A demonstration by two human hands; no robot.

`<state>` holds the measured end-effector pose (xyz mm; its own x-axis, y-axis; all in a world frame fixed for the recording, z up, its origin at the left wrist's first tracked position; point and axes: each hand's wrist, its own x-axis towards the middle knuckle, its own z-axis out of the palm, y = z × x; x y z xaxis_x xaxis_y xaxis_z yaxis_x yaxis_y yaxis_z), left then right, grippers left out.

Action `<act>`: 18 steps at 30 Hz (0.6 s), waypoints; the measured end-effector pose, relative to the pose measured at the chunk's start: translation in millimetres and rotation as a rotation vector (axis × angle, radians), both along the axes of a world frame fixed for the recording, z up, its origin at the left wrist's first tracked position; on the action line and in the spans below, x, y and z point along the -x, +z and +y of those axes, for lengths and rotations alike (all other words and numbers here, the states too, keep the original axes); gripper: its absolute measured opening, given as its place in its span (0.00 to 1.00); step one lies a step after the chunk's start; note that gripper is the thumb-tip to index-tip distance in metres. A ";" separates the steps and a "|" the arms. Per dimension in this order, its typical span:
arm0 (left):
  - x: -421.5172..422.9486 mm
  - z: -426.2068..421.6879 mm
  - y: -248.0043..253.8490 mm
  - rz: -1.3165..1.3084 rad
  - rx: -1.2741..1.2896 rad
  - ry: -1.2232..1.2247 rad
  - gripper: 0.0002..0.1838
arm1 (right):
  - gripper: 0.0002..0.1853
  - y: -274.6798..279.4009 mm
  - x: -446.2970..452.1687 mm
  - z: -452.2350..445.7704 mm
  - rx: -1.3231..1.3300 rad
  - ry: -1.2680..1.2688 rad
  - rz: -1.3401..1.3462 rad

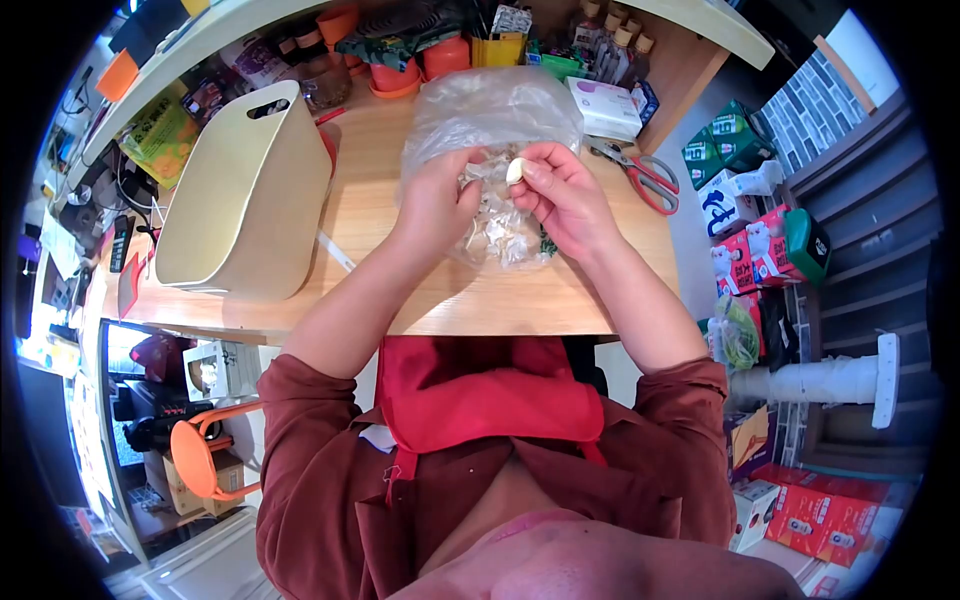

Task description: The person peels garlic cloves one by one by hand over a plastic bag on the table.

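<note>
Between the thumb and fingers of my right hand (567, 195) is a small whitish piece (516, 171), which looks like a peeled garlic clove. My left hand (440, 195) is just to its left, fingers curled over the bag; whether they hold anything is hidden. Both hands are above a clear plastic bag (495, 105) lying on the wooden desk (470, 308). Pale, papery scraps (502, 238) are gathered on the near part of the bag, below and between my hands.
A tall cream bin (235, 200) stands at the left. Red-handled scissors (652, 185) and a white box (604, 108) lie to the right. Orange pots (446, 57) and corked bottles (614, 48) line the back, under a shelf. A white strip (336, 251) lies beside the bin.
</note>
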<state>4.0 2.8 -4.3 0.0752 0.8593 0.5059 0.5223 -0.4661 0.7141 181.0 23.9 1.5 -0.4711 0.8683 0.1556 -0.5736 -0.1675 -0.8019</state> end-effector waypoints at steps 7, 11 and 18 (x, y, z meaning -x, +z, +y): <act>2.4 -3.5 3.5 -0.222 0.134 -0.275 0.15 | 0.08 -1.7 4.6 -2.9 -0.056 -0.093 -0.182; -1.2 -3.7 0.3 -0.082 0.025 -0.211 0.16 | 0.07 -0.3 7.0 -7.2 -0.103 -0.131 -0.321; 1.9 -2.9 0.0 -0.030 0.159 -0.261 0.11 | 0.05 -2.5 6.5 -4.3 -0.201 -0.155 -0.372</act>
